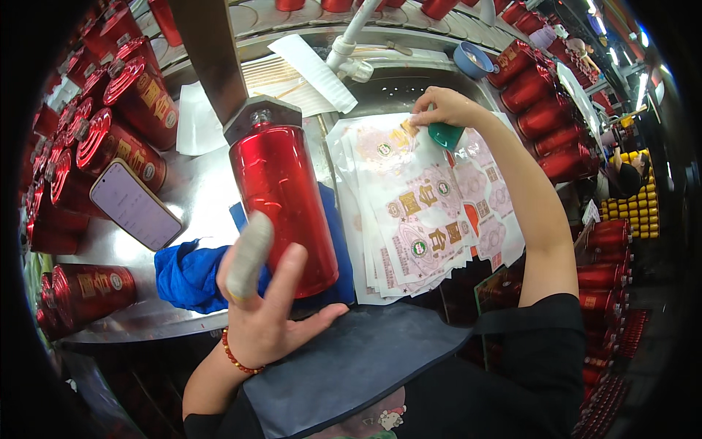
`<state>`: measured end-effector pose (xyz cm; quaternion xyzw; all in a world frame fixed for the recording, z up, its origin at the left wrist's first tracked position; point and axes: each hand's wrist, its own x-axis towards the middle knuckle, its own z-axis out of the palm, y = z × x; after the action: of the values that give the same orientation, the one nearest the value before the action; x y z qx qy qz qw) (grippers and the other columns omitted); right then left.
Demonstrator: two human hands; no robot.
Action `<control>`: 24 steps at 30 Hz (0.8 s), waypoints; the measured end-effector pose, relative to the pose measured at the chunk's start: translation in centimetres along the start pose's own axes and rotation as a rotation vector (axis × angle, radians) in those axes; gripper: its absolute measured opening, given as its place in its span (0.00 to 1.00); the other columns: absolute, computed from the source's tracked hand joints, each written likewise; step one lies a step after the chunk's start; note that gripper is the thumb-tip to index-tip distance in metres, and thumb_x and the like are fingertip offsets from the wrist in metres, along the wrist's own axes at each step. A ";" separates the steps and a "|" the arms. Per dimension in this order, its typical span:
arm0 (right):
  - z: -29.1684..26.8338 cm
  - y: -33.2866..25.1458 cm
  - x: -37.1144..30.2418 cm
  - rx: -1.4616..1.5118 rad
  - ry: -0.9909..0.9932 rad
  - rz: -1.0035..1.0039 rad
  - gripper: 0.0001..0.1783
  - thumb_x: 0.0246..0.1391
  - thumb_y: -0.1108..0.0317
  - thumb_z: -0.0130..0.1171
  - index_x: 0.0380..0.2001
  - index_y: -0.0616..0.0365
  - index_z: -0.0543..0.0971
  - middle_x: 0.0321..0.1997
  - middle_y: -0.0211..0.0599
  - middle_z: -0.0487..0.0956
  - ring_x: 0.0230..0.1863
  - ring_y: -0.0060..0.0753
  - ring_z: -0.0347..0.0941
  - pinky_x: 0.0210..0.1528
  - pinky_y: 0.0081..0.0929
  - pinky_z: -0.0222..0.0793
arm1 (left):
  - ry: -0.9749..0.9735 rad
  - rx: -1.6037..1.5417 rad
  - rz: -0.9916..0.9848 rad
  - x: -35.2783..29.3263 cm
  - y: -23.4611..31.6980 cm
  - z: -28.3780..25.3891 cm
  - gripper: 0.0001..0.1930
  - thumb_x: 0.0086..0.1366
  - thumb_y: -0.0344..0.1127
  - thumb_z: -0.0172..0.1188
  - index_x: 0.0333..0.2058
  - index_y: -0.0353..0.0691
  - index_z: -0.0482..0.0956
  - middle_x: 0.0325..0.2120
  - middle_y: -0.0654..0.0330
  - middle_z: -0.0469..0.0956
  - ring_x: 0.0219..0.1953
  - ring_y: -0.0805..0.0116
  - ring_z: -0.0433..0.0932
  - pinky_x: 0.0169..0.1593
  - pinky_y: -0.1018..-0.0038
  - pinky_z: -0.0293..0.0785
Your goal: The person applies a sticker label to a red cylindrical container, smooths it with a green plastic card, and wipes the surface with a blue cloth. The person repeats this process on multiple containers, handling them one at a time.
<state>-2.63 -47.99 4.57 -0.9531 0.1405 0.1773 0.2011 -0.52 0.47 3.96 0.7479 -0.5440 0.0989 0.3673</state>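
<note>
A plain glossy red bottle with a clear glass neck lies on a blue cloth in front of me. My left hand is beside its lower end, fingers spread, with a pale cover on one finger; it holds nothing. To the right is a stack of wet decal sheets printed in gold and pink. At its far edge my right hand pinches a small gold decal. A green scraper shows under that hand, seemingly tucked in its fingers.
A phone and a crumpled blue cloth are left of the bottle on the metal bench. Behind stand a white pipe, a metal post and a blue bowl. Red decorated bottles crowd both sides.
</note>
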 end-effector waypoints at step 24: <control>-2.6 -17.9 -12.1 -0.049 0.721 -0.479 0.08 0.57 0.77 0.65 0.40 0.66 0.84 0.31 0.37 0.82 0.28 0.25 0.75 0.32 0.21 0.68 | -0.029 -0.120 -0.209 1.5 -1.4 0.4 0.60 0.53 0.43 0.78 0.71 0.20 0.45 0.64 0.27 0.62 0.59 0.33 0.71 0.63 0.55 0.71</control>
<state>-6.68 -30.97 17.60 -0.9643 -0.0279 -0.2153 0.1518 1.21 -0.72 3.96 0.7786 -0.4732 0.0164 0.4118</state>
